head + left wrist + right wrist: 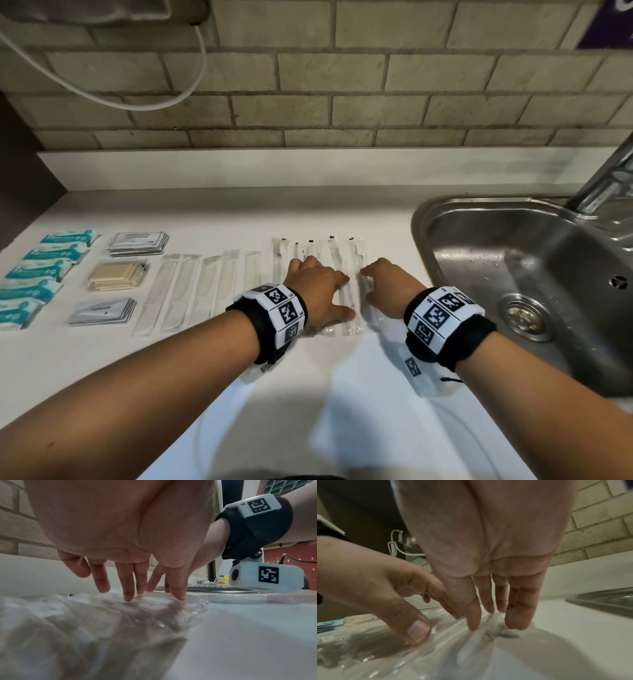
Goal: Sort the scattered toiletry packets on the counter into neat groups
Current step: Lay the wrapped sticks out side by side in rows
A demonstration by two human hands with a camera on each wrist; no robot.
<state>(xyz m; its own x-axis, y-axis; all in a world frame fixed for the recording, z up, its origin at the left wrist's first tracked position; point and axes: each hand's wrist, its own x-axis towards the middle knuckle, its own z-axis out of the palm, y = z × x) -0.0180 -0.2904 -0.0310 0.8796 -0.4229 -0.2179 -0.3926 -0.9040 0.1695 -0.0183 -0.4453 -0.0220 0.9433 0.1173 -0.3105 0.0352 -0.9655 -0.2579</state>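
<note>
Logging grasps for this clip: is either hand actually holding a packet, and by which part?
Nothing is held. Both the left hand and right hand rest straight fingers flat on the clear toothbrush packets lying on the counter.

At the far left of the head view lie teal-and-white packets [41, 274], with grey-and-white sachets [138, 244], a beige stack [116, 277] and silver-grey sachets [102, 311] just right of them. The clear, colourless sleeves [191, 287] and the clear packets with black tips [329, 260] sit on a white counter [239, 212]. Both wrists wear black bands [445, 318] carrying white blocks printed with black square codes, and the sink [513, 246] at right is silver steel under a beige brick-pattern wall [342, 85].
</note>
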